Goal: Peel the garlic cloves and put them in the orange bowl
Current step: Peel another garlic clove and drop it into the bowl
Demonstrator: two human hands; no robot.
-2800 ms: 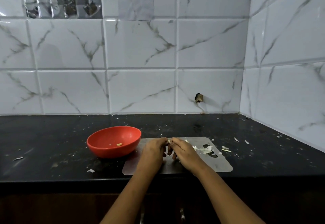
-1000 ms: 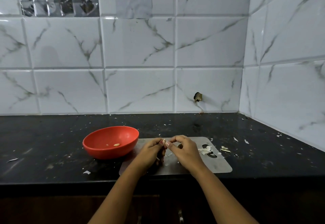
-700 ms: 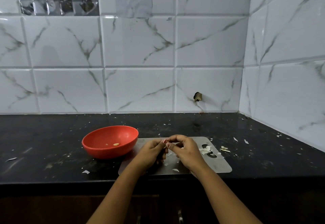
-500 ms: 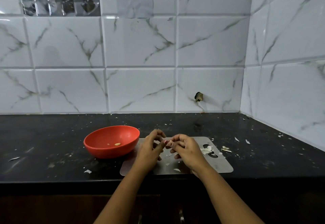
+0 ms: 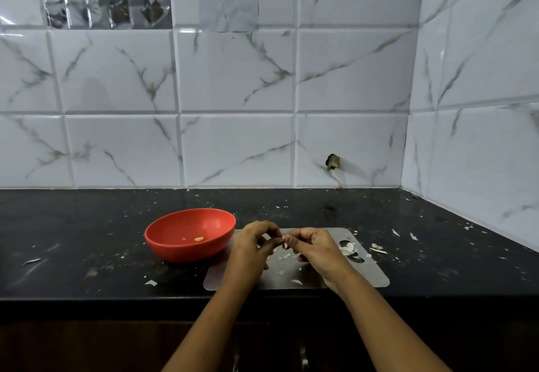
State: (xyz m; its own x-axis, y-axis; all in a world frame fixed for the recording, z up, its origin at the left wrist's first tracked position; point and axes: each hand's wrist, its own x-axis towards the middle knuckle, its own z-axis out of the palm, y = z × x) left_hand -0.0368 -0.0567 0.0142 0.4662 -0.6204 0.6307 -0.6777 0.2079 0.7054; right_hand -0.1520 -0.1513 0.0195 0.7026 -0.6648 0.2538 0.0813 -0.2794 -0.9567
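Head view: the garlic clove [image 5: 283,239] is a small pale sliver, mostly hidden, pinched between the curled fingertips of the left hand [image 5: 250,247] and the right hand [image 5: 316,247], which meet above a steel board [image 5: 364,275] on the counter [image 5: 87,225]. The orange bowl [image 5: 186,250] sits at 9 o'clock from the hands, holding one peeled clove [image 5: 199,239]. Peel scraps [image 5: 348,248] lie at 3 o'clock.

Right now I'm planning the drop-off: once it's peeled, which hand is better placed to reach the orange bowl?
Left. Both pinch the garlic clove, but the left hand sits beside the orange bowl's rim; the right hand would probably have to cross over it.
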